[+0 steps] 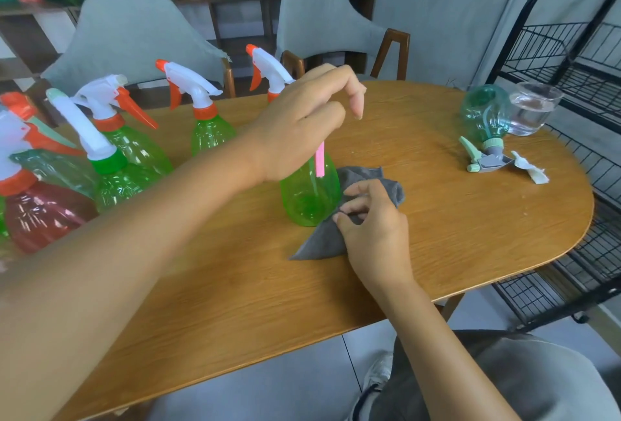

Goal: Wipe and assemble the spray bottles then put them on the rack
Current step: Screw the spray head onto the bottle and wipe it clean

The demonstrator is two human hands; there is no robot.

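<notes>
Hands are busy over a wooden table point(437, 245). One green bottle point(311, 198) stands upright near the middle of the table with no spray top on it. The left hand point(302, 124) is just above the bottle, with its fingers curled downward. A pink tube point(320, 158) hangs from under this hand and goes down into the bottle. I cannot tell just how the fingers hold the tube, because the hand hides its top end.

The right hand point(369, 219) is beside the bottle and pinches a gray cloth point(336, 235) with bent fingers. The cloth lies on the table and touches the bottom of the bottle.

More spray bottles point(134, 151) stand in a group on the left side of the table. Most are green, and one near the edge is red point(40, 215). They have white and orange spray tops.

Far to the right, a pale green bottle point(484, 118) lies tipped over, with its gray and green spray top toward the person. A small white scrap point(531, 170) lies next to it. A clear glass point(532, 108) with water stands just beside that bottle. A black wire rack point(571, 57) stands past the right end of the table. Two gray chairs point(134, 34) are on the far side.
</notes>
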